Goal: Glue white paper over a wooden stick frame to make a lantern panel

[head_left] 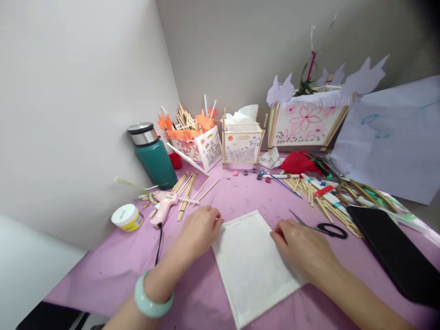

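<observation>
Between the two hands lies a white framed paper panel (252, 263), flat on the purple table cover (113, 270). Left hand (199, 231), wrist wearing a pale green bangle (151, 300), rests palm down with its curled fingertips touching the panel's left edge; it grips nothing. Right hand (302, 250) lies palm down on the panel's right edge, fingers loosely bent and pressing the edge, nothing enclosed. Just beyond the right hand, black-handled scissors (325, 228) lie apart from it, with a black tablet (395, 252) further right. Just beyond the left hand are a pink glue gun (164, 206) and loose wooden sticks (187, 190); a glue jar (126, 217) sits further left. Well beyond both hands stand a green flask (154, 156) and three paper lanterns (242, 140) against the wall.
</observation>
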The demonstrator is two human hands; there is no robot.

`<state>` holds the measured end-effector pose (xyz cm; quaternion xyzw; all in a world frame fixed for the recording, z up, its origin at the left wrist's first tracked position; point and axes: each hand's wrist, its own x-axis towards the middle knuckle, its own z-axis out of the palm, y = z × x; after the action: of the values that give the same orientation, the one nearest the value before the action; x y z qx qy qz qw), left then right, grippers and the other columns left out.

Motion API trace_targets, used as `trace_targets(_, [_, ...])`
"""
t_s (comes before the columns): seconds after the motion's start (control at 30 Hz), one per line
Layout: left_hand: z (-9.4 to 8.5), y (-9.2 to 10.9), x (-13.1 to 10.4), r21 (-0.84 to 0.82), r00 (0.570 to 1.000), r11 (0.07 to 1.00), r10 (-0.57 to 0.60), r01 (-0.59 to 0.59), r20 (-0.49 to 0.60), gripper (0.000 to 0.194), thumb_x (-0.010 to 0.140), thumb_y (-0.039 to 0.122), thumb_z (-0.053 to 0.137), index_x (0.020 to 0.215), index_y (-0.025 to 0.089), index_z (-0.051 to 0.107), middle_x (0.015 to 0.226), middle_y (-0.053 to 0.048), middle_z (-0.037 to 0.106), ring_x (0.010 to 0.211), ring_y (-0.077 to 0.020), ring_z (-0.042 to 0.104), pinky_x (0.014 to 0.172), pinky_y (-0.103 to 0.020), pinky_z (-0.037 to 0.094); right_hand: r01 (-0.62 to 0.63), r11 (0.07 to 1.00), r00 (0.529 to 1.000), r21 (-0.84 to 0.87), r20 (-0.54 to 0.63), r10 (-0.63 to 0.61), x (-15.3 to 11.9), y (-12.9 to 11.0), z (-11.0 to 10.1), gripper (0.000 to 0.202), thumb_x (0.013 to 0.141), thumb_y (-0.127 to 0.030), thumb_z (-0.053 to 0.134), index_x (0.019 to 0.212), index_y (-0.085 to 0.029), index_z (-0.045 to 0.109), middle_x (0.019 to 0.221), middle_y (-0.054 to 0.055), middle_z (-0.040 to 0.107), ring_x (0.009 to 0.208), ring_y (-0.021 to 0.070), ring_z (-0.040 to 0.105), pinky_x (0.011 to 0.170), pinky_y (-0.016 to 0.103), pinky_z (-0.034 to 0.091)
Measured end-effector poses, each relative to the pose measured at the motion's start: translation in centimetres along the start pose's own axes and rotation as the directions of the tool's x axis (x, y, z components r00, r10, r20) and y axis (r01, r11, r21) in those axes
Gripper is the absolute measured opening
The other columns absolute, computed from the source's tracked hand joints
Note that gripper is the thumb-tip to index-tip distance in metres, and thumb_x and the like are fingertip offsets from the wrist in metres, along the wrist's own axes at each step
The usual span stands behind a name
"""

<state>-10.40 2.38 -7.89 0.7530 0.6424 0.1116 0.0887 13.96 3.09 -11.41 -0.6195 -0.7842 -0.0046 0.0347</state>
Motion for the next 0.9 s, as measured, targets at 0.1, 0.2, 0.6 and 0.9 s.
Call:
trace_targets(0.1, [2.3, 1.9, 2.4, -0.026, 0.999, 0.999, 0.045, -0.045, 0.024, 0.022, 0.085, 0.022, 0.045, 0.087, 0.015, 0.066, 0.091, -0.012, 0.066, 0.086, -0.0261, 0.061, 0.070, -0.033, 0.041, 0.011, 1.000, 0.999, -0.029, -0.036, -0.012, -0.2, -0.5, 0.3, 0.019, 0.089, -0.022, 0.046, 0.079, -0.018, 0.061, 0.078, 0.007, 0.068, 0.072, 0.0237, 0.066, 0.056, 0.031, 0.030])
trace_targets(0.2, [3.2, 2.8, 4.2, -0.113, 0.995, 0.990, 0.091, -0.086, 0.041, 0.015, 0.079, 0.022, 0.052, 0.079, 0.016, 0.065, 0.083, -0.010, 0.066, 0.078, -0.0244, 0.060, 0.067, -0.032, 0.039, 0.009, 1.000, 0.997, -0.011, -0.082, -0.010, 0.0, -0.4, 0.3, 0.018, 0.088, -0.020, 0.047, 0.078, -0.018, 0.061, 0.075, 0.006, 0.068, 0.069, 0.0224, 0.065, 0.056, 0.031, 0.030])
trace_targets(0.6, [1.5, 4.0, 9.3, -0.685, 0.979, 0.727, -0.173, 0.051, -0.111, 0.017, 0.083, 0.035, 0.044, 0.078, 0.019, 0.048, 0.070, 0.002, 0.051, 0.064, -0.0127, 0.049, 0.057, -0.022, 0.036, 0.018, 0.558, 0.853, 0.830, -0.303, 0.424, 5.8, 4.3, -2.8, 0.036, 0.085, -0.053, 0.052, 0.093, -0.019, 0.061, 0.084, 0.004, 0.067, 0.077, 0.0197, 0.060, 0.066, 0.028, 0.042])
trace_targets(0.9, [1.8, 3.2, 9.0, -0.875, 0.999, 0.483, -0.033, 0.040, 0.028, 0.037, 0.085, 0.050, 0.045, 0.071, 0.017, 0.055, 0.061, 0.005, 0.042, 0.057, -0.0109, 0.039, 0.054, -0.021, 0.031, -0.014, 0.392, 0.910, 0.920, -0.151, 0.386, 5.1, 3.7, -0.6, 0.029, 0.079, -0.047, 0.060, 0.081, -0.018, 0.062, 0.074, 0.002, 0.064, 0.071, 0.0173, 0.057, 0.063, 0.026, 0.042])
